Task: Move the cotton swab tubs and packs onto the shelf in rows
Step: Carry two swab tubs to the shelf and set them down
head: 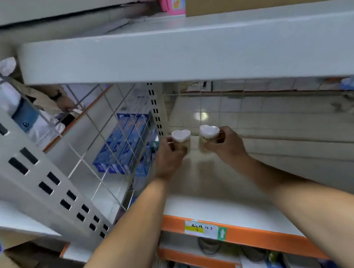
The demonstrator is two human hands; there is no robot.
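Tubs: two, each a small clear plastic cotton swab tub with a white heart-shaped lid, one per hand, both far back on the pale shelf board [219, 206] with the orange front strip

Left hand [169, 155]: fingers curled round the left heart-lidded tub [181, 138], gripping its body from the near side. Tub upright, lid facing up, close beside the perforated grey upright post [157, 114] at the shelf's back left corner

Right hand [225, 144]: fingers and thumb wrapped round the right heart-lidded tub [209, 134], gripping from its right and near side. Tub also upright, perhaps tipped a little toward the left one; blur makes this hard to judge

Relation that matters: the two tubs stand side by side along the back, a small gap between them, not touching, lids at about the same height. Both lie ahead of my hands, toward the white wire grid back panel [254, 107]. I cannot tell whether either base is already resting on the board or just above it; a faint reflection under each suggests they are very near it

Judgement: this looks like the start of a back row, running left to right from the post. Shelf to the right of my right hand is bare, so the row would extend that way. Next move likely calls for setting both down level, then letting go without nudging either out of line

Risk: narrow upright tubs may topple when my fingers pull away

Neighbouring bay, left of the grid: blue rectangular cartons [122, 146], stacked
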